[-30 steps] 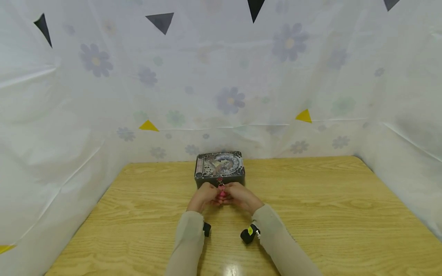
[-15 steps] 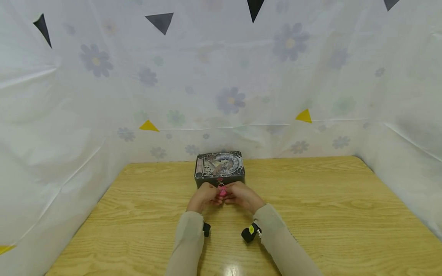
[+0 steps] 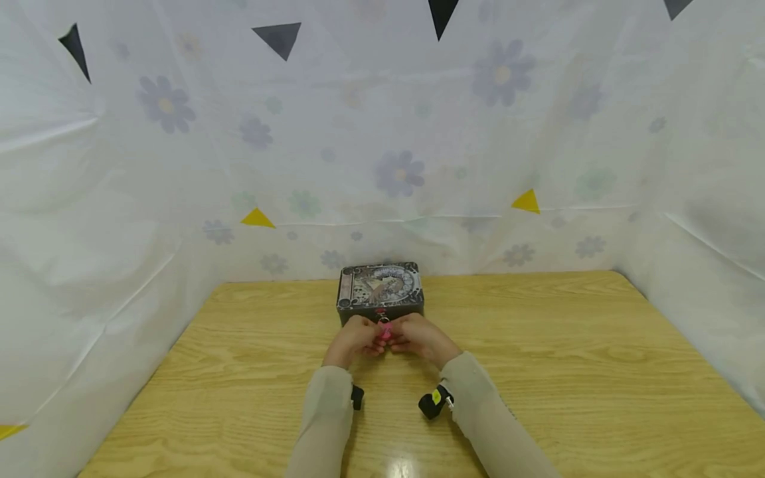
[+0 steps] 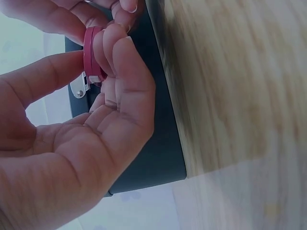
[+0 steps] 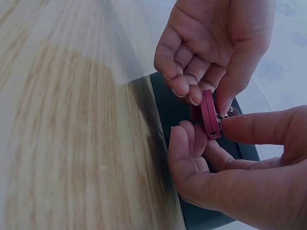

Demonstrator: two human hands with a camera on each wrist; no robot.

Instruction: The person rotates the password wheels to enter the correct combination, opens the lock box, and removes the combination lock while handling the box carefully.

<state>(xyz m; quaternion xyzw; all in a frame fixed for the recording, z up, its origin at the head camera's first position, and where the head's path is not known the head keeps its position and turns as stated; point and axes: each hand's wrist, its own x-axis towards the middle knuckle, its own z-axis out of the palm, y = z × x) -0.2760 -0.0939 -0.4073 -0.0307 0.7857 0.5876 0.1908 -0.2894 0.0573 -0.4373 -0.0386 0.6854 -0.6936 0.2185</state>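
A small pink padlock (image 3: 386, 330) with a silver shackle hangs at the front latch of a dark tin box (image 3: 379, 285) with a printed lid, which is down. My left hand (image 3: 352, 338) pinches one side of the padlock between thumb and fingers. From the other side, my right hand (image 3: 423, 338) pinches it too. Up close in the left wrist view, the padlock (image 4: 91, 55) shows edge-on against the box's dark side, near a metal latch plate (image 4: 79, 88). The fingers hide part of the padlock (image 5: 209, 115) in the right wrist view.
The box stands near the back edge of a wood-grain table (image 3: 538, 345). Behind and beside it hang white flower-print sheets (image 3: 335, 146). Black wrist cameras are strapped under both sleeves, the right one (image 3: 433, 402) showing most.
My right hand has shifted slightly to the right, and more of the padlock's pink face shows than one second ago. The left hand and the box have stayed in place.
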